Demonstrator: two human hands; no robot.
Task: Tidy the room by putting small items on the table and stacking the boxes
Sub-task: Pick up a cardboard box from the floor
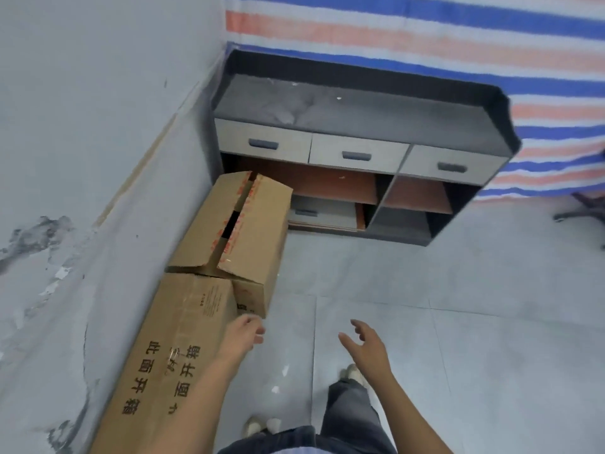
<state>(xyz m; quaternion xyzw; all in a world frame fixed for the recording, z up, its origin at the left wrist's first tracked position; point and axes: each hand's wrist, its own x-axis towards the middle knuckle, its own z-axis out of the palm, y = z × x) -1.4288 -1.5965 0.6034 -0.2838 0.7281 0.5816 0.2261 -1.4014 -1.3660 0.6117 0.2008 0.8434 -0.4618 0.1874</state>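
Grip slack and empty on both: left hand (244,332) by near box (173,339), right hand (366,344) above floor tiles (458,322).

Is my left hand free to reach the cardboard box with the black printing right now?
Probably yes: the left hand hovers empty at the near edge of the printed box, and nothing lies between them.

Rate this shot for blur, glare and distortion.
Head view: the wide-angle lens bows the cabinet edges; pale glare patches sit on the floor tile by the feet; the left hand has blurred fingertips; light is flat and even, shadows faint.
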